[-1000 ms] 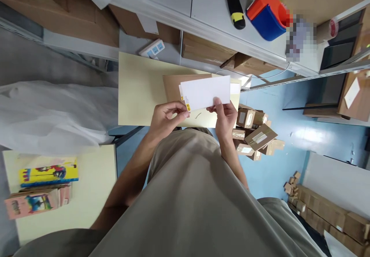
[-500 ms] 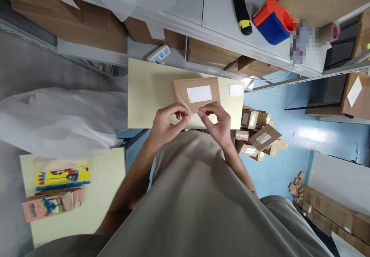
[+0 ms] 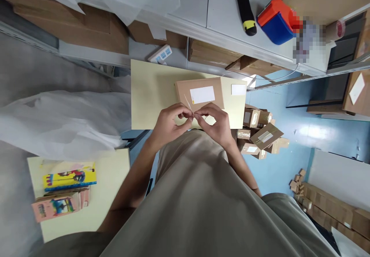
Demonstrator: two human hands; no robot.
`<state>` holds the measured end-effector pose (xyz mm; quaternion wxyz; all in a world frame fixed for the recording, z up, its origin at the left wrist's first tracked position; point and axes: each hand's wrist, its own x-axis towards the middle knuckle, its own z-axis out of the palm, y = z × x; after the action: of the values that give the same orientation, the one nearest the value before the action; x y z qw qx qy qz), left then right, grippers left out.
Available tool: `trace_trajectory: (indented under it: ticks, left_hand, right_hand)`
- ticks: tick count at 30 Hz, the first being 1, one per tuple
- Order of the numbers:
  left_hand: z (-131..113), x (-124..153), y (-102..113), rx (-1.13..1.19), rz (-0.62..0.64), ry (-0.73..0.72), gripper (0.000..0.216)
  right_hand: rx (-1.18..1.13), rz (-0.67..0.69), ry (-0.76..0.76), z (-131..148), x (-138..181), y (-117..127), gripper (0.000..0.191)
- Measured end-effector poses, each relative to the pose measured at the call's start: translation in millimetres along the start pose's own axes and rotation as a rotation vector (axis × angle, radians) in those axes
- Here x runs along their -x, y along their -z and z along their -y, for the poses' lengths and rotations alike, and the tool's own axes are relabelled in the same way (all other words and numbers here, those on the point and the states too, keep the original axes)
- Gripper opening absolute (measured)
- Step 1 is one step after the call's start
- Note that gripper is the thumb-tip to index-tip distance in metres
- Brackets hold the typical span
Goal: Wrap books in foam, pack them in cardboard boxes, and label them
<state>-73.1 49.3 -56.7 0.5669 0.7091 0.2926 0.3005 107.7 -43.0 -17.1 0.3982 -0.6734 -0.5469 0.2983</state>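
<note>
A thin pale strip [image 3: 187, 102] slants up from my fingertips over the front of a flat brown cardboard box [image 3: 199, 84]. My left hand [image 3: 169, 124] is closed in a pinch on its lower end. Right beside it, my right hand [image 3: 215, 124] is pinched too, its thumb and finger meeting the strip at the same spot; a fine whitish line shows inside its finger loop. Both hands are just in front of the box, which carries a white label [image 3: 202, 94] and lies on a pale yellow table [image 3: 150, 95].
A white card [image 3: 238, 90] lies right of the box. On the grey shelf above are a black-and-yellow utility knife [image 3: 245, 10] and an orange-and-blue tape dispenser [image 3: 277, 23]. Taped parcels [image 3: 264, 135] are heaped on the floor at right. Books [image 3: 69, 176] lie on a table at lower left.
My right fingertips have come left to meet my left ones at the strip, closing the small gap between them. The strip now stands steeper. The whole view has shifted slightly.
</note>
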Motion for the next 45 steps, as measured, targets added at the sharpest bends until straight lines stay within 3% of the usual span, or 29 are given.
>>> trace_trajectory:
  ticks: [9, 23, 33, 39, 45]
  left_hand:
    - [0, -3, -15, -0.025, -0.001, 0.0, 0.006]
    - [-17, -8, -76, -0.023, -0.029, 0.072, 0.006]
    - [-13, -15, -102, -0.039, 0.138, 0.152, 0.009]
    - [-9, -20, -97, 0.021, 0.323, 0.267, 0.015]
    - [-12, -28, -115, 0.033, 0.298, 0.364, 0.019]
  right_hand:
    - [-0.015, 0.045, 0.036, -14, -1, 16, 0.014]
    - [-0.055, 0.142, 0.009, -54, 10, 66, 0.014]
    - [-0.139, -0.119, -0.2, -91, 50, 136, 0.017]
    - [-0.173, -0.353, -0.4, -117, 99, 153, 0.022]
    - [-0.273, -0.499, -0.5, -151, 137, 170, 0.029]
